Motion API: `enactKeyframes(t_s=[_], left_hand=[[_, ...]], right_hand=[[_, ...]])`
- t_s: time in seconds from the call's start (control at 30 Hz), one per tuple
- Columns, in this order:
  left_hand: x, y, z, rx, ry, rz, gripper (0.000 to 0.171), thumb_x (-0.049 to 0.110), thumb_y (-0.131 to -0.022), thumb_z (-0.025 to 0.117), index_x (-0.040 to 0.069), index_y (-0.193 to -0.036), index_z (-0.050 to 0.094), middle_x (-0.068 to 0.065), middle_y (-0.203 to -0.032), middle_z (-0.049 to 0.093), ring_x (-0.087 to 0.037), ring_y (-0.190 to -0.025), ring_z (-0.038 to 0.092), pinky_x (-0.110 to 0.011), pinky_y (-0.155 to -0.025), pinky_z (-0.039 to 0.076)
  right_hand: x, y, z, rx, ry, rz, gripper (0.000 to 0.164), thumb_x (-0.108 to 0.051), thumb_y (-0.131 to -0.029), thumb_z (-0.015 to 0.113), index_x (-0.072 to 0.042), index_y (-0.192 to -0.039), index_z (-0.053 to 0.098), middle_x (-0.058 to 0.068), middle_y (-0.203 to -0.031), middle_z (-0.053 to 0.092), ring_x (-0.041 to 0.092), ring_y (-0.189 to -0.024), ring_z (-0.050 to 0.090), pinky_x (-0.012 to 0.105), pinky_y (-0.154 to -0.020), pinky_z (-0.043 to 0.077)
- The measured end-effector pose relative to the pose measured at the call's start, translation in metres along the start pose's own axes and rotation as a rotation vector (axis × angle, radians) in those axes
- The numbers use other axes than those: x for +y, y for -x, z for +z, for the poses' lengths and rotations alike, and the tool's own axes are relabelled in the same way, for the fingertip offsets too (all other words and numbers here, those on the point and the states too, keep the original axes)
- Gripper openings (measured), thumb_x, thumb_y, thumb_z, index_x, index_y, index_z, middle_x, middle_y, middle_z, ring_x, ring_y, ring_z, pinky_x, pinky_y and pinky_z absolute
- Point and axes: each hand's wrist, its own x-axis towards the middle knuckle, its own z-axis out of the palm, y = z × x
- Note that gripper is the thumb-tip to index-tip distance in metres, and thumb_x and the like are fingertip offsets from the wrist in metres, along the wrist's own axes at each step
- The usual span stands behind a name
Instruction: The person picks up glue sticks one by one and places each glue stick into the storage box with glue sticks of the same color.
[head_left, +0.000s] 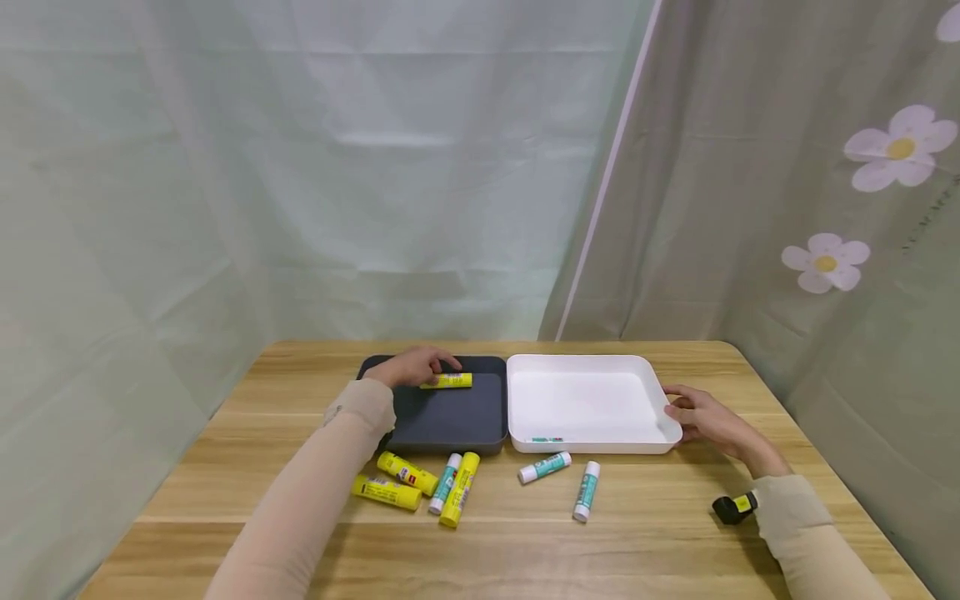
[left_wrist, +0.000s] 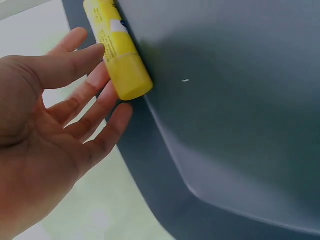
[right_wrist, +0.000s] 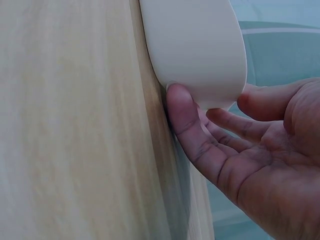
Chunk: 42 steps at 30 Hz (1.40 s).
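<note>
At the back of the dark grey tray [head_left: 450, 427], my left hand [head_left: 412, 367] is beside a yellow glue stick [head_left: 453, 381] lying along the tray wall. In the left wrist view the thumb tip touches the yellow glue stick [left_wrist: 117, 55], and the other fingers are loosely spread behind it. My right hand [head_left: 701, 417] holds the right side of the white tray [head_left: 585, 392]. From the right wrist, its thumb is at the rim and its fingers bend against the outer wall of the white tray [right_wrist: 195, 50].
Before the dark tray lie several yellow glue sticks [head_left: 386, 492] and a teal-and-white glue stick [head_left: 446, 483]. Two more teal ones, a tilted stick [head_left: 545, 467] and an upright-pointing stick [head_left: 587, 492], lie before the white tray. Another teal stick [head_left: 543, 439] peeks over its front wall.
</note>
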Motion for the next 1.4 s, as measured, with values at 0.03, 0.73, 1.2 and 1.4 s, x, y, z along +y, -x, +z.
enactKeyframes(t_s=[0.03,0.73,1.2,1.4], left_hand=[[0.000,0.001,-0.001,0.009,0.007,0.009,0.054,-0.016,-0.098,0.049,0.009,-0.143,0.063,-0.025,-0.140,0.055,-0.036,-0.120,0.056,-0.033,-0.072,0.046],[0.002,0.027,-0.010,0.090,0.143,0.198,0.043,-0.010,-0.103,0.051,0.002,-0.143,0.060,-0.023,-0.141,0.058,-0.041,-0.127,0.057,-0.050,-0.101,0.052],[0.018,0.039,0.000,0.135,0.175,0.268,0.033,0.006,-0.108,0.053,0.004,-0.139,0.064,-0.017,-0.133,0.064,-0.035,-0.121,0.061,-0.051,-0.100,0.051],[0.029,0.041,0.010,0.135,0.214,0.278,0.034,0.009,-0.109,0.053,0.006,-0.141,0.063,-0.016,-0.136,0.062,-0.035,-0.125,0.058,-0.049,-0.100,0.051]], right_hand=[[0.000,0.000,0.000,-0.003,0.004,-0.002,0.062,-0.012,-0.109,0.051,0.015,-0.156,0.020,0.031,-0.127,0.051,0.029,-0.098,0.066,0.038,-0.081,0.060],[-0.001,-0.007,0.000,-0.005,-0.009,-0.002,0.061,-0.012,-0.110,0.050,0.015,-0.156,0.021,0.029,-0.125,0.052,0.028,-0.096,0.066,0.038,-0.080,0.060],[-0.001,-0.009,-0.001,-0.002,-0.002,-0.001,0.061,-0.011,-0.109,0.051,0.015,-0.155,0.021,0.031,-0.125,0.051,0.029,-0.096,0.066,0.039,-0.080,0.060],[0.002,-0.011,-0.001,-0.005,-0.002,-0.004,0.062,-0.012,-0.109,0.052,0.015,-0.156,0.021,0.028,-0.123,0.052,0.028,-0.095,0.065,0.038,-0.079,0.060]])
